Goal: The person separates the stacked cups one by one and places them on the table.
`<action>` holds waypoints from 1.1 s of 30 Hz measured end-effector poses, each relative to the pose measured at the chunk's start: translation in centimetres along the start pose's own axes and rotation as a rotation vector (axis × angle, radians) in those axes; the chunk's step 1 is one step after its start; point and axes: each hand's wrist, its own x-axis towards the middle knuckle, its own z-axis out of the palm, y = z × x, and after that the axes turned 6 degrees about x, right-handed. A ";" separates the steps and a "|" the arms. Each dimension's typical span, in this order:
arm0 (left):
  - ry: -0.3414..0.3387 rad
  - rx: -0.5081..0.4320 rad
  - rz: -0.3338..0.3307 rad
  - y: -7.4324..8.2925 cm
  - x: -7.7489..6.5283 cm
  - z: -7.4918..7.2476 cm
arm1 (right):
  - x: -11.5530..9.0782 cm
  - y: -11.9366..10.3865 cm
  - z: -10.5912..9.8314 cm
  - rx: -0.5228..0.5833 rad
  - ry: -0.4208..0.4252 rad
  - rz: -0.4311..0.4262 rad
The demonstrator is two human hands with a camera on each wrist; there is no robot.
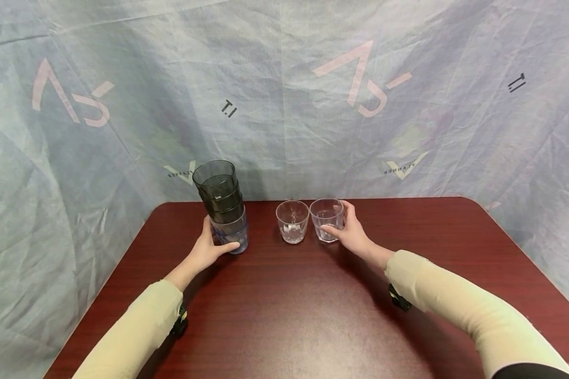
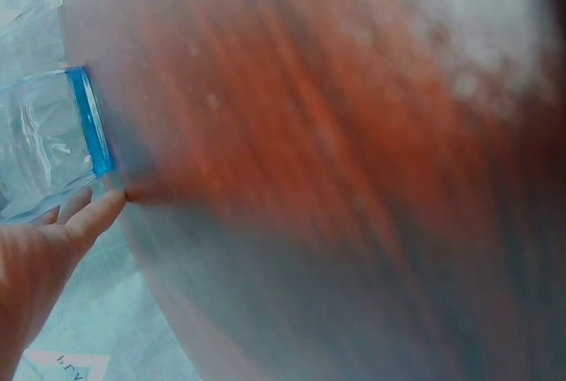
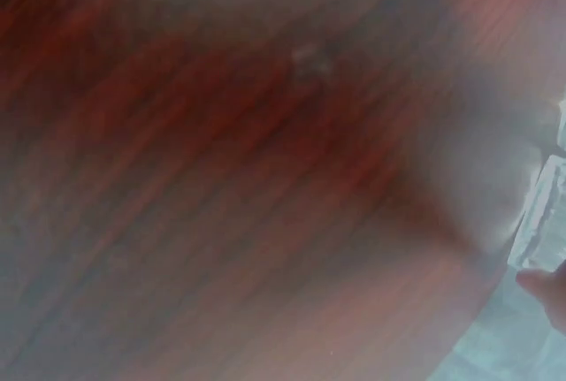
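A stack of cups stands at the left back of the table, leaning slightly left. Dark grey see-through cups [image 1: 220, 195] nest at its top, above a clear cup with a bluish bottom [image 1: 237, 234]. My left hand [image 1: 203, 252] grips this lower part, thumb across the front; in the left wrist view the clear cup [image 2: 40, 147] shows a bright blue base. Right of centre, my right hand [image 1: 354, 235] holds a clear faceted cup [image 1: 323, 216], thumb in front and fingers behind. Close to its left stands another clear cup [image 1: 292, 223], upright and untouched.
The dark red wooden table [image 1: 284, 305] reaches back to a hanging grey printed cloth [image 1: 284, 105], which also covers both sides. The stack and both single cups stand near the table's back edge.
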 end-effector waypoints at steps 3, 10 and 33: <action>0.002 -0.004 -0.006 0.0 0.0 0.0 | 0.2 0.3 -0.1 0.049 -0.014 0.009; -0.002 -0.034 -0.002 0.1 -0.2 0.0 | 0.2 0.6 -0.2 0.129 -0.045 0.016; -0.004 0.016 -0.009 0.2 -0.1 -0.1 | 2.2 -11.0 -0.9 0.074 -0.008 -0.142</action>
